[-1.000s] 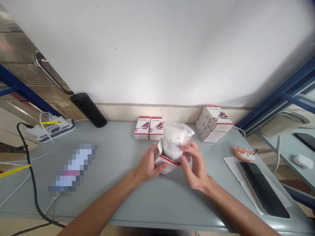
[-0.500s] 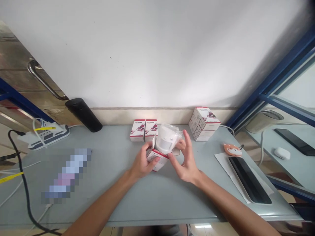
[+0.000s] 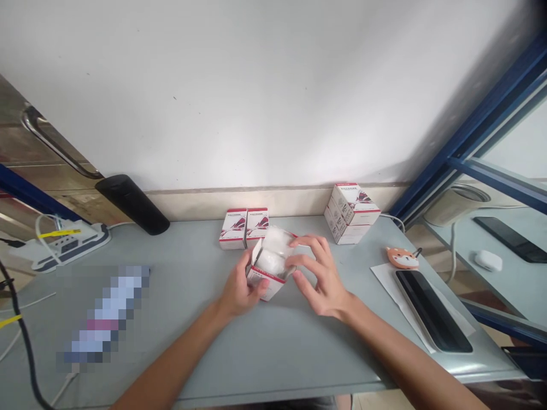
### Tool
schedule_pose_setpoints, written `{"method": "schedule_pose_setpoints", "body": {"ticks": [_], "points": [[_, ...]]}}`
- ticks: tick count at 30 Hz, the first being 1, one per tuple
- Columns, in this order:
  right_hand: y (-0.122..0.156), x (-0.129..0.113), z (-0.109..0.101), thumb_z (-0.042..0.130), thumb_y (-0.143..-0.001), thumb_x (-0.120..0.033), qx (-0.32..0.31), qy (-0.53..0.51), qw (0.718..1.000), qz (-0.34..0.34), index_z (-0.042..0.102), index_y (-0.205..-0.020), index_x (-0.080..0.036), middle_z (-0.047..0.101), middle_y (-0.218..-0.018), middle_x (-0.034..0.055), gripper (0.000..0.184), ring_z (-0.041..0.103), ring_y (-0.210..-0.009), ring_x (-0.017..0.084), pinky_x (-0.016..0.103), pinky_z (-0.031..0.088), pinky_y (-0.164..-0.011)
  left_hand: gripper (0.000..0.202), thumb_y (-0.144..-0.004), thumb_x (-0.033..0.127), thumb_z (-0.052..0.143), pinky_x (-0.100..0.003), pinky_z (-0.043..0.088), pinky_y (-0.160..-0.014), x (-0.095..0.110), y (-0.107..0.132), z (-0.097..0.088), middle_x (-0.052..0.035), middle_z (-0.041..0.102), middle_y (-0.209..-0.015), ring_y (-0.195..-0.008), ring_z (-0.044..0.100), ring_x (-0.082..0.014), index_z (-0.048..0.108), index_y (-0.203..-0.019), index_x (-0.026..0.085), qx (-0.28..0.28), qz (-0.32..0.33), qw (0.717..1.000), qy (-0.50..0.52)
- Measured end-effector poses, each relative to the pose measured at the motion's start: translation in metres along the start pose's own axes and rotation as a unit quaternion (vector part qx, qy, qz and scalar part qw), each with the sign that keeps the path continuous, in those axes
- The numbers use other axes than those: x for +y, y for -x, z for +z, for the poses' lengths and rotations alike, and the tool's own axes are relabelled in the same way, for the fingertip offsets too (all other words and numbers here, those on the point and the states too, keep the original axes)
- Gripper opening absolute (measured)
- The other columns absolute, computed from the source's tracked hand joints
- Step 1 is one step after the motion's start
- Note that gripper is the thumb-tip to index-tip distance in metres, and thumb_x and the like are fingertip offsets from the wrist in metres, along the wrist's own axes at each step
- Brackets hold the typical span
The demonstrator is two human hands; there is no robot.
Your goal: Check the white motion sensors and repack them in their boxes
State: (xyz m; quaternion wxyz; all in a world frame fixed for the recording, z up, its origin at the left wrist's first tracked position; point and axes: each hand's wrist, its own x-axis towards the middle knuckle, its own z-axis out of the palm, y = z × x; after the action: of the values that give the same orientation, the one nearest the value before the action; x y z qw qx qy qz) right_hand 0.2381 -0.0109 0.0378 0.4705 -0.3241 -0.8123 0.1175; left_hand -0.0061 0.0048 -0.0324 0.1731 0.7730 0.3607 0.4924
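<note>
Over the table [image 3: 205, 333], the open box [image 3: 273, 287] is clamped at nine o'clock by the left hand [image 3: 238, 289]; at three, the right hand [image 3: 322, 282] is placed, its grip unclear. The wrapped white item [image 3: 272, 263] inside is probably light, slippery; the box's crushable walls should be held low, gently.

Wrapped item [image 3: 273, 263] in open box [image 3: 270, 290]; left hand [image 3: 238, 290] at box's left, right hand [image 3: 323, 286] at its right. On table [image 3: 273, 353] behind box: two cartons [image 3: 233, 225] side by side. Behind and right of box: carton stack [image 3: 352, 213]. Far right of box: phone [image 3: 433, 310] on paper [image 3: 386, 277]. Far left: cylinder [image 3: 132, 204], power strip [image 3: 70, 246].
</note>
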Motion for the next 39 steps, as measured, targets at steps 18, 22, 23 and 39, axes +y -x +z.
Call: {"method": "schedule_pose_setpoints", "body": {"ticks": [18,22,23,39], "points": [[0.000,0.002,-0.004,0.049,-0.084,-0.011,-0.016,0.065,0.993,-0.097,0.063,-0.131,-0.025,0.060,-0.114,0.0089,0.052,0.057,-0.097,0.025,0.042,0.043,-0.081,0.025,-0.086,0.021,0.058,-0.029,0.055,-0.059,0.026,-0.023,-0.015,-0.0142,0.061,-0.116,-0.092,0.064,-0.0227,0.057,-0.111,0.024,0.060,0.213,0.953,-0.204],[-0.002,0.027,-0.004,0.050,-0.095,-0.013,0.065,0.119,0.990,0.028,0.057,-0.138,-0.025,0.062,-0.120,0.0116,0.046,0.063,-0.104,0.027,0.044,0.050,-0.088,0.020,-0.090,0.021,0.063,-0.029,0.057,-0.067,0.017,-0.018,-0.009,-0.0094,0.063,-0.108,-0.096,0.065,-0.0219,0.059,-0.109,0.025,0.108,0.176,0.957,-0.203],[-0.004,0.033,-0.005,0.051,-0.096,-0.014,0.066,0.139,0.986,0.060,0.059,-0.136,-0.025,0.063,-0.120,0.0120,0.042,0.063,-0.106,0.028,0.045,0.051,-0.090,0.022,-0.091,0.020,0.065,-0.031,0.058,-0.070,0.014,-0.017,-0.007,-0.0079,0.064,-0.105,-0.096,0.065,-0.0219,0.059,-0.111,0.026,0.118,0.168,0.957,-0.203],[0.005,0.090,-0.002,0.052,-0.104,-0.025,-0.095,0.251,0.935,0.231,0.069,-0.130,-0.020,0.069,-0.131,0.0136,0.032,0.062,-0.121,0.032,0.046,0.050,-0.104,0.049,-0.095,0.030,0.072,-0.039,0.062,-0.090,-0.004,-0.014,-0.001,-0.0090,0.070,-0.117,-0.112,0.071,-0.0245,0.049,-0.138,0.025,0.115,0.107,0.975,-0.160]]}}
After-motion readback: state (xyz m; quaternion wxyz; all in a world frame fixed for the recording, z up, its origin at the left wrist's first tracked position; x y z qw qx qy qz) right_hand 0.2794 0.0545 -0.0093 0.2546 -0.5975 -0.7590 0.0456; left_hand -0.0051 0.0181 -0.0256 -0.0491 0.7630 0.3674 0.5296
